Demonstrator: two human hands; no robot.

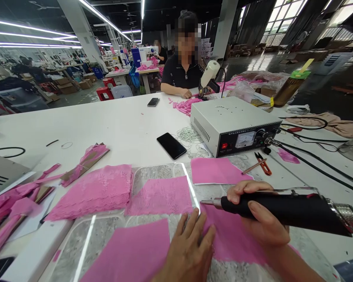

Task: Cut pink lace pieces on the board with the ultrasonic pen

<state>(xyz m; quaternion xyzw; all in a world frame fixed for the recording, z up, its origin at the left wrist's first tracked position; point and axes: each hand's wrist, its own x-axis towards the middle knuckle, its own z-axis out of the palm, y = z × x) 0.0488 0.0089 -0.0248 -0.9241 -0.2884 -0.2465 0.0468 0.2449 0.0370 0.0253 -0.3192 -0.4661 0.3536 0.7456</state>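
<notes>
My right hand [264, 213] is wrapped round a black handheld tool [297, 209], whose metal tip points left, close to the upper left corner of a plain pink piece [232, 239]. Flat on the work surface, my left hand [192, 243] has its fingers spread, with fingertips near the edges of that piece and a pink lace piece [164, 196]. Left of my left hand lies another plain pink piece [141, 250]. A stack of pink lace pieces [97, 190] sits further left. Beyond the tool tip is a smaller pink stack [216, 170].
A metal control box [235, 121] with cables stands behind the tool. Orange-handled snips [264, 163] lie before it, and a black phone [171, 145] to its left. Across the table sits a person [184, 74] beside pink strips. Bundled pink fabric [14, 203] lies at left.
</notes>
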